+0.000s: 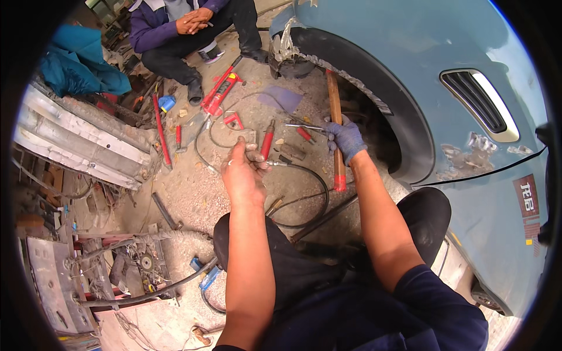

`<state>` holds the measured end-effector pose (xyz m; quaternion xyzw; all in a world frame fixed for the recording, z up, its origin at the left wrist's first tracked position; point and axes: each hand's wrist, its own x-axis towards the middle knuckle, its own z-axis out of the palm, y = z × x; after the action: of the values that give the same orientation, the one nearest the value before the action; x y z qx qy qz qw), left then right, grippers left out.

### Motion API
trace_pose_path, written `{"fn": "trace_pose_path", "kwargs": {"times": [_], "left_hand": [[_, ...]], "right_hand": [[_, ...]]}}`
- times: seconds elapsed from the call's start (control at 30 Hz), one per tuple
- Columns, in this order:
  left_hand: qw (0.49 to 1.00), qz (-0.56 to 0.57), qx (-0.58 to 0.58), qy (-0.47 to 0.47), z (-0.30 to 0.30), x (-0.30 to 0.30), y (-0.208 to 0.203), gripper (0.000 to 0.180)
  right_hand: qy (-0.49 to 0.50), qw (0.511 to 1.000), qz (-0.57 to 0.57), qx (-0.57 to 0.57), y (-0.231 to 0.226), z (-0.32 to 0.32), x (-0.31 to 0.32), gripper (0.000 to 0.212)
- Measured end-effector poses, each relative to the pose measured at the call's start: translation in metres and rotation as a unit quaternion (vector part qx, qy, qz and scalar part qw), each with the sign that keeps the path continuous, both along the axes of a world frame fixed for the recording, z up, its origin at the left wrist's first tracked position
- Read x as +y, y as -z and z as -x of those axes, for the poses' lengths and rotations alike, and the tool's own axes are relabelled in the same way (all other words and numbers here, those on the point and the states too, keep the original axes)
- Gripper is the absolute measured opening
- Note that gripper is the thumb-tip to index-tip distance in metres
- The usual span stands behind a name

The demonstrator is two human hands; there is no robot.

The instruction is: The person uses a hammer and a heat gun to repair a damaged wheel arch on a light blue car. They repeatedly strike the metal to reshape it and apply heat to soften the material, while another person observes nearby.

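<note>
Background, left half
Teal cloth upper left, pale metal panel below; blue tool lower left; co-worker squatting up top.

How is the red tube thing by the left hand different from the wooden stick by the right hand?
The red cylinder is short, while the wooden stick is much longer. The cylinder is mostly red with a metal-looking tip; the stick is brown with red only at its near end. The cylinder is at the bare left hand, the stick at the gloved right hand. Both are narrow and partly red.
</note>
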<state>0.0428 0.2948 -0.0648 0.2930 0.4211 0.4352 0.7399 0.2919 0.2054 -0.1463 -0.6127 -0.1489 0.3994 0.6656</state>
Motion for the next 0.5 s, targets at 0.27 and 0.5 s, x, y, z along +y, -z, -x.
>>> {"fn": "trace_pose_path", "kwargs": {"times": [0.27, 0.5], "left_hand": [[1.0, -0.001, -0.02, 0.01, -0.014, 0.0, 0.004, 0.029], [1.0, 0.008, -0.013, 0.014, -0.013, 0.003, 0.005, 0.029]], "right_hand": [[0.003, 0.992, -0.081, 0.102, -0.011, 0.019, 0.007, 0.021], [0.021, 0.982, -0.07, 0.174, 0.003, 0.033, 0.011, 0.013]]}}
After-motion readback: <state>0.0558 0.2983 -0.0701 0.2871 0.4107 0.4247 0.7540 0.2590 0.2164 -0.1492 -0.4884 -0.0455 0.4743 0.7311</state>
